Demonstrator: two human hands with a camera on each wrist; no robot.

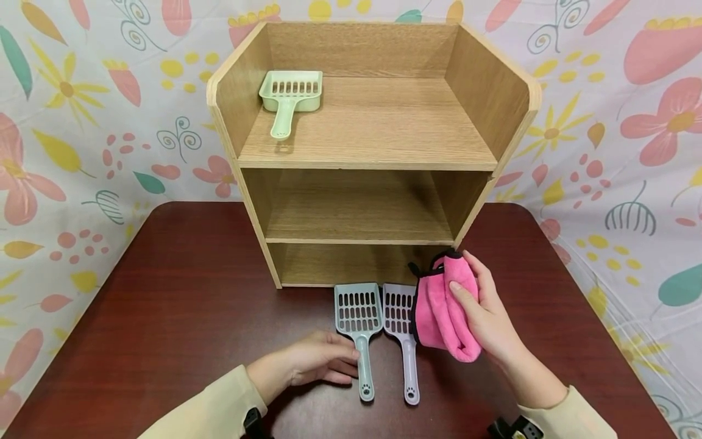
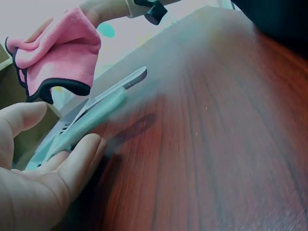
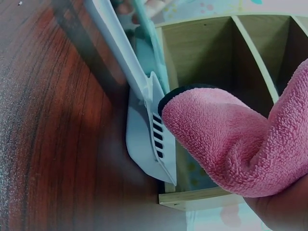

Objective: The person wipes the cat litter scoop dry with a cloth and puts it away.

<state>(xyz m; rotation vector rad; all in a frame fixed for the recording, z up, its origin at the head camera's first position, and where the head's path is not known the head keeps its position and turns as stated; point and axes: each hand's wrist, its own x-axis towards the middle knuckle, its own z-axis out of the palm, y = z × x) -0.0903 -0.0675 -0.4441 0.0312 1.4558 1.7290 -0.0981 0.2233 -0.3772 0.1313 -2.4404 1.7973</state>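
Observation:
My right hand (image 1: 490, 320) grips a folded pink cloth (image 1: 444, 308) with black edging, thumb in front. The cloth hangs over part of a lavender litter scoop (image 1: 409, 366) on the table. Left of that scoop, almost touching it, lies a blue-green litter scoop (image 1: 364, 372) with a slotted head. My left hand (image 1: 315, 360) is beside its handle, fingertips at the handle's left side. In the left wrist view the thumb (image 2: 26, 118) stands apart from the handle, with fingers (image 2: 79, 161) beside and below it. Whether they touch it I cannot tell.
A wooden shelf unit (image 1: 362, 164) stands at the back of the dark red-brown table (image 1: 181, 317). On its top board, at the left, sits a pale green litter scoop (image 1: 290, 97). Patterned fabric (image 1: 603, 152) hangs behind and at both sides.

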